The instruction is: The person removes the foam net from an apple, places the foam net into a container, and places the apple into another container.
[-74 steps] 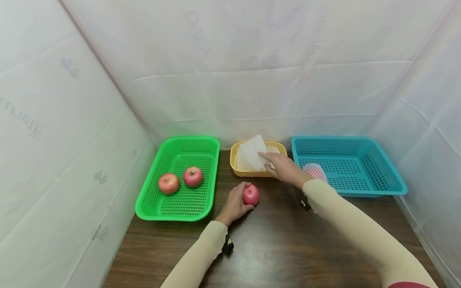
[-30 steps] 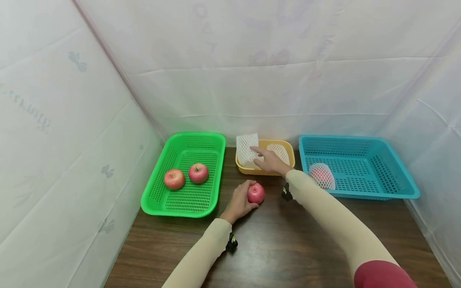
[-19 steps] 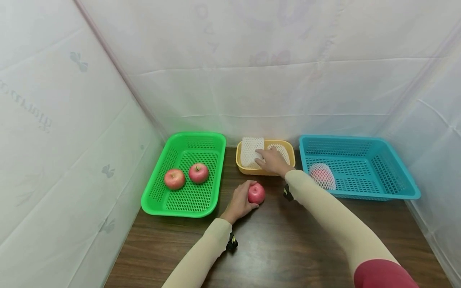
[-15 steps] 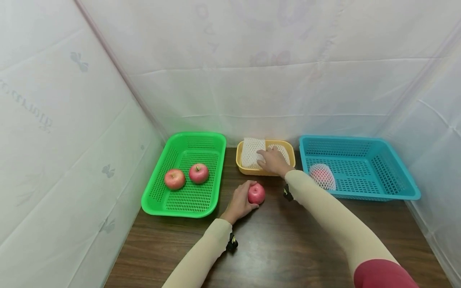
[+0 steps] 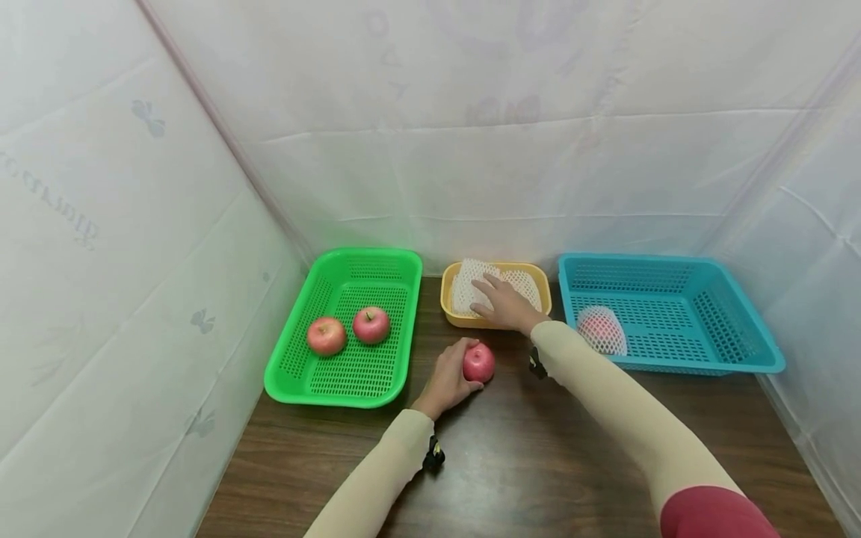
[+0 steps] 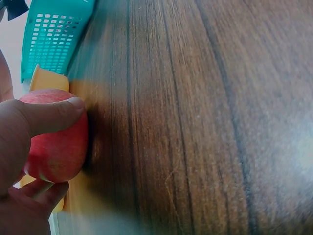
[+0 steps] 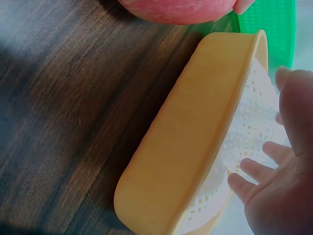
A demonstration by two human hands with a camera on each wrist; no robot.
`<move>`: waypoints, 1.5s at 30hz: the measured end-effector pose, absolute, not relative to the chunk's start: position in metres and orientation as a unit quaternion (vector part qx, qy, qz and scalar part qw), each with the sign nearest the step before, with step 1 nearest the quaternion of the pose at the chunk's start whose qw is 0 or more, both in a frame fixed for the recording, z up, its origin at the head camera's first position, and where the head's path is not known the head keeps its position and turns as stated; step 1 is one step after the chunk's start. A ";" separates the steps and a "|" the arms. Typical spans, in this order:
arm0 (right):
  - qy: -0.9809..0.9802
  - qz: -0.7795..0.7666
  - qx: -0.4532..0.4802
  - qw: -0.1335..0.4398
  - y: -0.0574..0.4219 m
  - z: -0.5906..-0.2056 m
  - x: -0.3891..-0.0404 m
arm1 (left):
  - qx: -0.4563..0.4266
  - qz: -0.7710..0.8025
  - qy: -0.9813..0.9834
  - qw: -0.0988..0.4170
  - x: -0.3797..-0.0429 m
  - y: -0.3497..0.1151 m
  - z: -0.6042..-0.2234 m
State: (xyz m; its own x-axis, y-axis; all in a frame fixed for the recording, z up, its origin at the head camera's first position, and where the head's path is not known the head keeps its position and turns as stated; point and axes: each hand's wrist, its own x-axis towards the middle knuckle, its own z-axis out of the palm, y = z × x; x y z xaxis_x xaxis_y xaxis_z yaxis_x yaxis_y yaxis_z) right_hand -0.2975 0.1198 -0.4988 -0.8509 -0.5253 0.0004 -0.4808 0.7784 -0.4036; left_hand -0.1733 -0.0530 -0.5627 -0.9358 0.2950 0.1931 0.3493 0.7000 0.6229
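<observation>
On the table, a red apple (image 5: 478, 363) is gripped by my left hand (image 5: 448, 379); the left wrist view shows the thumb (image 6: 58, 115) across the apple and fingers under its far side. My right hand (image 5: 504, 302) is over the small yellow basket (image 5: 464, 321), its thumb and fingers spread apart in the right wrist view. White foam fruit nets lie in that basket; the left-hand net (image 5: 473, 278) is by my right fingertips, and another net (image 5: 525, 284) lies partly behind the hand. Whether the fingertips touch a net I cannot tell.
A green basket (image 5: 274, 381) with two apples (image 5: 326, 336) stands on the left. To the right is a blue basket (image 5: 713, 362) holding one netted apple (image 5: 602, 330). White sheeting walls (image 5: 430, 179) rise behind and at the sides of the brown wooden table (image 5: 511, 463).
The left-hand net, raised at the yellow basket's left a second ago, has come down into it and now sits slightly turned. My right fingers have spread. My left hand and its apple stay put.
</observation>
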 end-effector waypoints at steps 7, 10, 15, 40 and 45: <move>0.940 -0.175 -0.271 0.108 0.120 -0.504 -0.297 | -0.178 -0.348 -0.919 0.046 -0.172 -0.051 -0.563; 0.941 -0.164 -0.270 0.121 0.121 -0.506 -0.298 | -0.177 -0.350 -0.919 0.047 -0.171 -0.051 -0.562; 0.943 -0.159 -0.264 0.128 0.123 -0.508 -0.300 | -0.182 -0.351 -0.917 0.051 -0.171 -0.051 -0.561; 0.945 -0.167 -0.255 0.117 0.127 -0.509 -0.294 | -0.190 -0.116 -0.974 0.044 -0.175 -0.034 -0.536; 0.945 -0.170 -0.255 0.118 0.127 -0.509 -0.293 | -0.184 -0.118 -0.976 0.023 -0.175 -0.035 -0.533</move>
